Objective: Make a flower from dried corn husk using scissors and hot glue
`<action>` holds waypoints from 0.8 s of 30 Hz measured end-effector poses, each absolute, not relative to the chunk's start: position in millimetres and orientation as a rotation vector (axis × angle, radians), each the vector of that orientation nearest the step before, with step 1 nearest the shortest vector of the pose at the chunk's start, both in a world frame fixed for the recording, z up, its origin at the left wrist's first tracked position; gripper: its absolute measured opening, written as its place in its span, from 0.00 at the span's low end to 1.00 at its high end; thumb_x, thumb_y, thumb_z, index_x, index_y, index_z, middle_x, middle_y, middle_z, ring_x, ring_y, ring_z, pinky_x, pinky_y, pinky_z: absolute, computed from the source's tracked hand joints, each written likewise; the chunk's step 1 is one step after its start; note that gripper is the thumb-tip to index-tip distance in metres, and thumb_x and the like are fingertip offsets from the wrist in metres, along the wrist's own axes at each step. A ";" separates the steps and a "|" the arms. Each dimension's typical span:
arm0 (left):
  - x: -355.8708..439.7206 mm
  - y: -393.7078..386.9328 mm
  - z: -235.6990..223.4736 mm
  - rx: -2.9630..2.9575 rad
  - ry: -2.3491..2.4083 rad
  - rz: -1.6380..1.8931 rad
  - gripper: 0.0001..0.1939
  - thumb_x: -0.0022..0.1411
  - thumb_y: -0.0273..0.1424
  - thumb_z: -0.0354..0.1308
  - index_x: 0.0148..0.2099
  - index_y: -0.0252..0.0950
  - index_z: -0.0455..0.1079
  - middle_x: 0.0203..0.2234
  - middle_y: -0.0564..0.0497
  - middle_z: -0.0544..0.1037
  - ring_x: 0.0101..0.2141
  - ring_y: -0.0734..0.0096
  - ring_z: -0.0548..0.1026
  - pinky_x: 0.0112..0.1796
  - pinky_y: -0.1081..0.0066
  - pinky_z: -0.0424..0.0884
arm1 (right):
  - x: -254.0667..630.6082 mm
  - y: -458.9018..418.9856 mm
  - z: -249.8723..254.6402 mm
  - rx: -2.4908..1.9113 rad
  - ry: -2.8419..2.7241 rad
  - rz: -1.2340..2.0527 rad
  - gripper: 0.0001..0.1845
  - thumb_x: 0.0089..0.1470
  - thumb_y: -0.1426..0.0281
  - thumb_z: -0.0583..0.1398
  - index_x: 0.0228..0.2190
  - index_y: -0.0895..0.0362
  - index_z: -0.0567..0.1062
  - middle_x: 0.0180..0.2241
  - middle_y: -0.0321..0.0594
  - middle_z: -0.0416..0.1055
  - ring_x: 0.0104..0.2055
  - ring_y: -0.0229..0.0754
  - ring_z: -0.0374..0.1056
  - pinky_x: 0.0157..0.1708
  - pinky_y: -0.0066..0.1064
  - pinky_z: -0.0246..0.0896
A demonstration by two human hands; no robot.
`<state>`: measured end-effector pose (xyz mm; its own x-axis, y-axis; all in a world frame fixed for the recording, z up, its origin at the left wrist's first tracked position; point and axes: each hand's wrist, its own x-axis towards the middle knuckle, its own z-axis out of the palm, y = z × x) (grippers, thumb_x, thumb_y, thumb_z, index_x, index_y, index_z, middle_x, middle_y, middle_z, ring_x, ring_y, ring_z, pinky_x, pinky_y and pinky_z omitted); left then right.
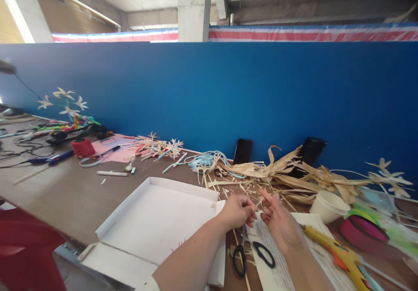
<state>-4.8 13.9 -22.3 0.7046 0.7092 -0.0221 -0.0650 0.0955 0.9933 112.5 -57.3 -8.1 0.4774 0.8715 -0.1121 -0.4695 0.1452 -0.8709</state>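
Note:
My left hand is closed in a pinch above the right edge of a white cardboard box lid. Close beside it, my right hand has its fingers bent together, the index finger pointing up. A small pale sliver, perhaps dried corn husk, shows between the two hands; what the fingertips grip is too small to make out. Below them lie black-handled scissors and a printed sheet. To the right of my right hand rests a yellow glue gun.
Dried husks and scraps litter the back of the table. A phone leans on the blue partition. A white cup and a pink tape roll stand at right. Pale husk flowers, cords and red tape are at left.

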 end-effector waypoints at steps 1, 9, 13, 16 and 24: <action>-4.8 13.7 -22.0 1.367 0.586 0.624 0.08 0.51 0.31 0.56 0.26 0.31 0.63 0.17 0.53 0.70 0.15 0.79 0.66 0.19 0.74 0.68 | 111.9 -57.3 -9.0 -1.036 -0.510 1.009 0.21 0.41 0.58 0.64 0.38 0.54 0.76 0.29 0.34 0.66 0.25 0.31 0.57 0.23 0.23 0.59; -5.2 11.1 -19.6 1.363 0.595 0.586 0.07 0.52 0.31 0.56 0.26 0.32 0.63 0.18 0.54 0.70 0.16 0.79 0.66 0.20 0.75 0.68 | 111.1 -53.7 -16.9 -1.098 -0.592 0.875 0.11 0.35 0.65 0.68 0.23 0.56 0.75 0.19 0.31 0.61 0.22 0.33 0.54 0.23 0.26 0.56; -5.7 10.3 -17.9 1.376 0.586 0.581 0.09 0.52 0.32 0.56 0.26 0.32 0.62 0.17 0.54 0.70 0.16 0.79 0.66 0.20 0.75 0.67 | 112.5 -51.4 -20.5 -1.058 -0.593 0.884 0.10 0.36 0.65 0.68 0.21 0.56 0.73 0.18 0.31 0.60 0.23 0.34 0.55 0.25 0.28 0.56; -5.6 10.3 -17.5 1.378 0.607 0.586 0.09 0.52 0.32 0.56 0.27 0.32 0.63 0.18 0.54 0.70 0.16 0.79 0.66 0.20 0.75 0.68 | 111.8 -51.0 -22.7 -1.043 -0.611 0.880 0.09 0.38 0.65 0.67 0.21 0.56 0.74 0.19 0.32 0.62 0.24 0.34 0.55 0.26 0.28 0.56; -3.8 14.9 -23.3 1.381 0.626 0.677 0.11 0.52 0.36 0.57 0.28 0.32 0.64 0.18 0.54 0.70 0.17 0.79 0.67 0.21 0.74 0.68 | 112.0 -57.2 -11.3 -1.023 -0.484 0.921 0.24 0.45 0.56 0.61 0.45 0.48 0.71 0.33 0.34 0.70 0.24 0.32 0.58 0.24 0.25 0.59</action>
<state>-3.8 14.9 -23.3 0.6637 0.7480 -0.0057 -0.0644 0.0647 0.9958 112.0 -57.2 -11.3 0.5479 0.8341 -0.0635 -0.4209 0.2093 -0.8826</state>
